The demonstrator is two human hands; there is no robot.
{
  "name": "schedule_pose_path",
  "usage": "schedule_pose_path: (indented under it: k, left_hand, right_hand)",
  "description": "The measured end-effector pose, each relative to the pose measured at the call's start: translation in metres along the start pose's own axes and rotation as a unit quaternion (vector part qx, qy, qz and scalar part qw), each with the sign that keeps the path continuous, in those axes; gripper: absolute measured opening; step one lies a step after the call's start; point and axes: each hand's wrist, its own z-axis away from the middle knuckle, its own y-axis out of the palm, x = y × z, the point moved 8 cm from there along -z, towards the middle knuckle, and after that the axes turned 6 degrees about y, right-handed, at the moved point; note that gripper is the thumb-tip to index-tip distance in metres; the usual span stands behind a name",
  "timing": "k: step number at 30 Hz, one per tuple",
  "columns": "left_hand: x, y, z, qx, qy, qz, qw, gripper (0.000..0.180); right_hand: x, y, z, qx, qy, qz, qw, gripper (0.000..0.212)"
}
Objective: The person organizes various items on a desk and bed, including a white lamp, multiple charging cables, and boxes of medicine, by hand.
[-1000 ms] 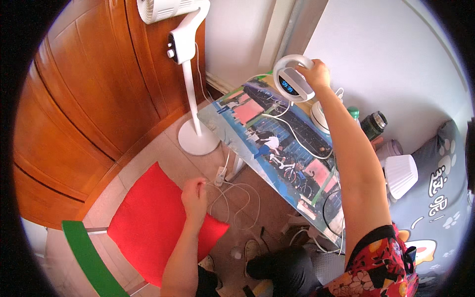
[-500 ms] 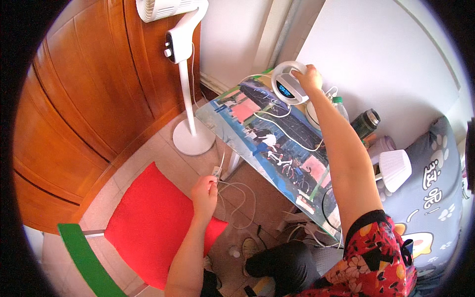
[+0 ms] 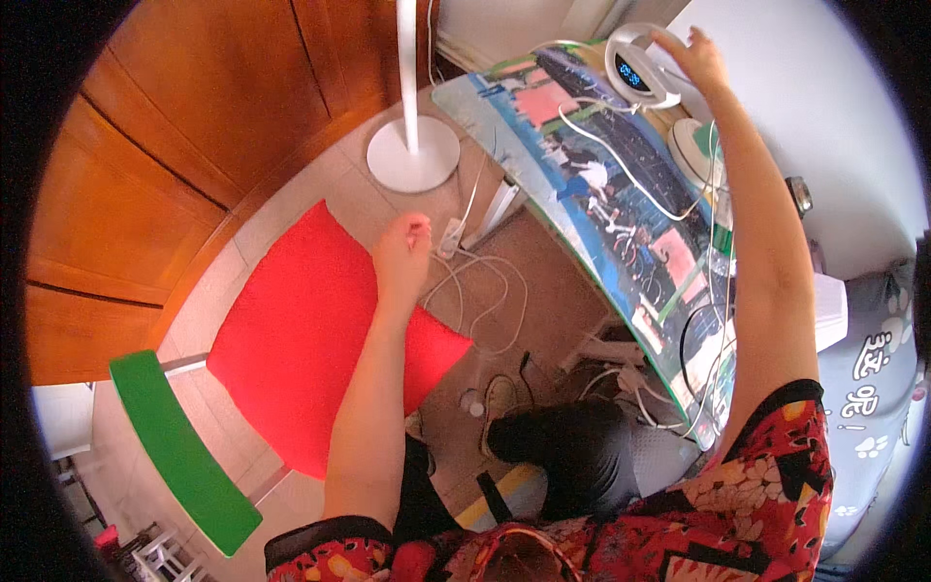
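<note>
My right hand (image 3: 693,60) reaches far forward and grips the rim of a round white device with a blue-lit display (image 3: 637,70), standing at the far end of a table covered by a colourful picture mat (image 3: 601,184). A white cable (image 3: 630,165) trails from the device across the mat. My left hand (image 3: 400,254) hangs lower, over the floor, fingers curled loosely with nothing in them, just above a white power strip (image 3: 453,236) and its tangled cords (image 3: 485,291). It hovers at the edge of a red chair seat (image 3: 310,330).
A white fan stand with a round base (image 3: 412,155) stands on the floor by a wooden door (image 3: 145,165). The chair has a green backrest (image 3: 175,451). A white round object (image 3: 693,155) and more cables lie on the table. A grey pillow (image 3: 873,388) is at right.
The view has tilted down and closer. My right hand stays on the round device. My left hand has lifted slightly away from the cords by the power strip.
</note>
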Motion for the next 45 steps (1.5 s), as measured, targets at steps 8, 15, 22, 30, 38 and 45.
schedule_pose_path:
  k: [8,15,22,30,38,45]
  left_hand:
    - [0.022,-0.035,0.001,-0.041,-0.025,0.079,0.996,0.016]
    - [-0.002,-0.006,0.003,-0.005,0.003,0.063,0.998,0.014]
    - [0.000,-0.010,0.001,0.009,-0.019,0.087,0.996,0.015]
    - [0.003,-0.008,-0.001,0.012,-0.005,0.109,0.994,0.017]
    - [0.007,-0.015,-0.004,-0.023,-0.004,0.156,0.987,0.016]
    - [0.001,-0.022,-0.006,-0.016,-0.006,0.108,0.994,0.015]
  right_hand:
    - [0.016,-0.085,0.092,0.012,-0.050,0.212,0.976,0.037]
    - [-0.048,-0.062,0.112,0.164,0.076,0.110,0.977,0.048]
    - [-0.067,-0.084,0.113,0.194,0.094,0.122,0.969,0.042]
    - [-0.100,-0.139,0.103,0.094,0.074,0.005,0.993,0.039]
    - [-0.131,-0.161,0.119,0.027,0.119,0.042,0.992,0.030]
    - [-0.113,-0.171,0.141,0.041,0.132,0.109,0.984,0.022]
